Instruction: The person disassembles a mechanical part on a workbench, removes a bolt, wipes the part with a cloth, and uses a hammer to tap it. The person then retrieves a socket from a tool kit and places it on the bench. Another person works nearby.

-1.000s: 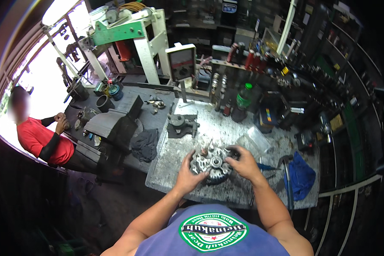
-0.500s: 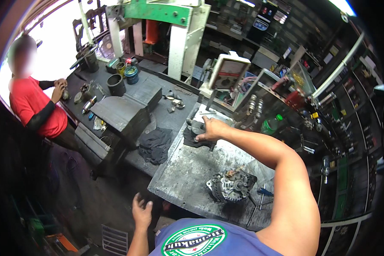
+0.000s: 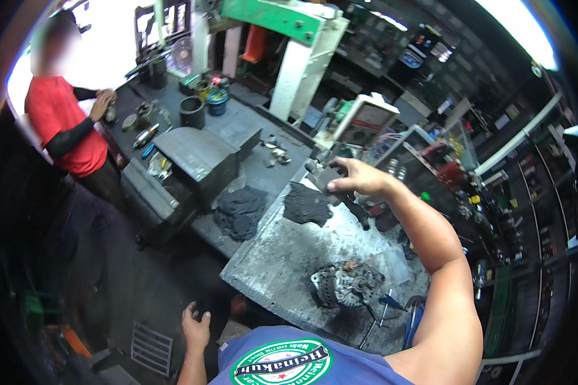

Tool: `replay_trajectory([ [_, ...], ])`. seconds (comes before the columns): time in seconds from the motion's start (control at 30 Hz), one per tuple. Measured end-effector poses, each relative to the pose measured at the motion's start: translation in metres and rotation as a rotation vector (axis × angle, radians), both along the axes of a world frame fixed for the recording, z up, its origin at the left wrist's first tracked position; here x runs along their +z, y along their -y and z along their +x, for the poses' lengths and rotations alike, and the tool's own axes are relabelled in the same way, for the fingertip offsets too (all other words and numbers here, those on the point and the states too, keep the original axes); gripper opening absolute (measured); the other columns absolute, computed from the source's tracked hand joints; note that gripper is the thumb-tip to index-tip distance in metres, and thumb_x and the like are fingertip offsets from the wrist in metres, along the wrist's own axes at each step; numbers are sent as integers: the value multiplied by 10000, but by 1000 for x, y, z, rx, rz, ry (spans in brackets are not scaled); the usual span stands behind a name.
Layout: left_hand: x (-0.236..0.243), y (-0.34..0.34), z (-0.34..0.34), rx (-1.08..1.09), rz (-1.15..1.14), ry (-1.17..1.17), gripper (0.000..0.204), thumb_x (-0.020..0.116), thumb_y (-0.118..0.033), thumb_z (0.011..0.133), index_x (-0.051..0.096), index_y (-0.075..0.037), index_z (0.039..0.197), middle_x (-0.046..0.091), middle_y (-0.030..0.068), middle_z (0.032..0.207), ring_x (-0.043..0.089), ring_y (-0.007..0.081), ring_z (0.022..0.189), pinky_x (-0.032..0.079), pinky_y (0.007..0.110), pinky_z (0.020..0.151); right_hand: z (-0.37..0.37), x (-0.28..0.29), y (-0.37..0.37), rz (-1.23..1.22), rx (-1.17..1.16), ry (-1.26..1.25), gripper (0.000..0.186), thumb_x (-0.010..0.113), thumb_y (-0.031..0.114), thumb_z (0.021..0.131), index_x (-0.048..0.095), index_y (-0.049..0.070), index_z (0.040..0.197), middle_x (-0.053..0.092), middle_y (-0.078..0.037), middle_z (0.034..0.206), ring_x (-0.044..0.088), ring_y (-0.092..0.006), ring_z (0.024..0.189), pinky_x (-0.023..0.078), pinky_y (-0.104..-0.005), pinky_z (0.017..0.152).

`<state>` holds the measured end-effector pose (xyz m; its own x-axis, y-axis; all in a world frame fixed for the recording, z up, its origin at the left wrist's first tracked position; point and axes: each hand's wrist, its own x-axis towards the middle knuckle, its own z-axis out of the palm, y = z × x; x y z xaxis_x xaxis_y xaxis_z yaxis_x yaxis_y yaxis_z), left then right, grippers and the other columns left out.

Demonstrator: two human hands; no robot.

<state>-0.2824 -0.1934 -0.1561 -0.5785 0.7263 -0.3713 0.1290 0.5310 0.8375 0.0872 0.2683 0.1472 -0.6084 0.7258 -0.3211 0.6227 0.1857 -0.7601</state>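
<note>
My right hand [image 3: 359,176] is closed round a dark metal part [image 3: 332,178] near the back of the metal-topped bench [image 3: 250,269]; its exact shape is hard to make out behind my fingers. Just below it lies a crumpled dark cloth [image 3: 307,206]. An alternator [image 3: 347,285] sits toward the bench's front, with a T-handled tool [image 3: 384,316] beside it. My left hand [image 3: 196,327] hangs low beside the bench's front left, fingers apart and holding nothing.
A person in red [image 3: 70,141] works at the left bench. There are cans [image 3: 216,102], a large metal housing [image 3: 192,154] and a dark rag [image 3: 241,215]. A green-and-white press [image 3: 289,77] stands behind. Shelves and racked tools [image 3: 526,179] line the right side.
My right hand moved from the alternator to the dark part at the back and has shifted it off the cloth beneath. My left hand left the alternator and dropped down leftward.
</note>
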Motion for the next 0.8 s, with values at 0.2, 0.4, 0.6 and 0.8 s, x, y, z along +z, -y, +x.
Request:
replay_trajectory([
  [0.2,38,-99,41,-269,234,12,589,794,-89,919,601,45,1460,659,248,1430,683,381,1301,546,468,1104,90,89,111,-372,-158,-593,720,760,513,915,667,-49,1356,771,-156,1154,756,-227,1022,620,-375,906],
  [0.4,68,-128,104,-532,396,15,591,819,-103,911,622,57,1445,698,246,1385,677,349,1317,521,447,1131,150,86,222,-186,-359,-578,713,835,432,898,662,-83,1361,750,-127,1159,730,-199,1042,577,-349,976],
  [0.6,95,-109,166,-775,376,41,632,847,-160,909,610,6,1471,678,219,1395,674,342,1291,523,439,1123,151,64,251,301,-328,16,894,951,411,796,601,-105,1436,733,-206,1275,702,-272,1192,552,-400,1054],
  [0.8,119,-98,188,-830,488,11,610,846,-163,900,627,-6,1447,672,217,1377,677,363,1265,533,444,1109,115,42,265,556,29,291,906,975,389,747,567,21,1468,713,-243,1249,695,-428,1202,555,-471,1062],
])
